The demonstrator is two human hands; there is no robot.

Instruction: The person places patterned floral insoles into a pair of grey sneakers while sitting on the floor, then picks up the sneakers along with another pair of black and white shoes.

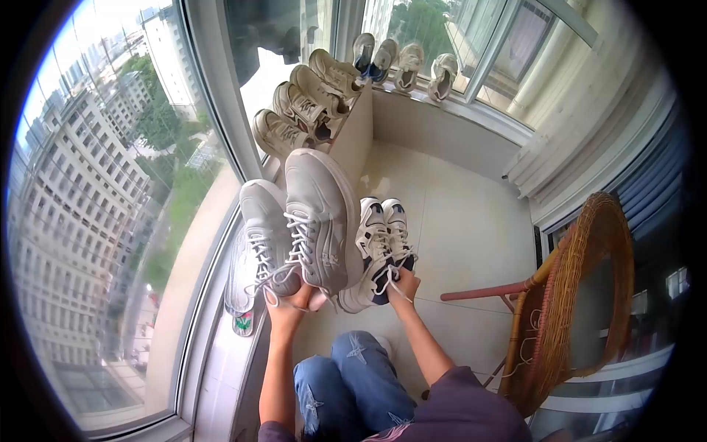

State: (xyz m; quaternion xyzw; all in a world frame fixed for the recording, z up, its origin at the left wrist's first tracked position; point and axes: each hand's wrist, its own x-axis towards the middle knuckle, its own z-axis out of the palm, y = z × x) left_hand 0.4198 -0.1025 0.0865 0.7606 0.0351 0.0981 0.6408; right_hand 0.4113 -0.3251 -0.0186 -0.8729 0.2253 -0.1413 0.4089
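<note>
In the head view, my left hand (292,303) is closed at the heel end of a pair of grey lace-up sneakers. The larger-looking grey sneaker (318,214) is held up toe-away, and its mate (264,221) is beside it on the left, over the window sill. Their pale laces hang loose near my fingers. My right hand (403,285) grips a pair of white sneakers (377,239) with dark navy patches at the heel end, toes pointing away. Grey sneakers partly hide my left fingers.
Several beige and white sneakers (305,103) line the left sill, and more shoes (409,66) stand along the far sill. Insoles (238,272) lie on the near-left sill by the window. A wicker chair (567,309) stands at right, near a curtain (574,140). Tiled floor (456,221) lies ahead.
</note>
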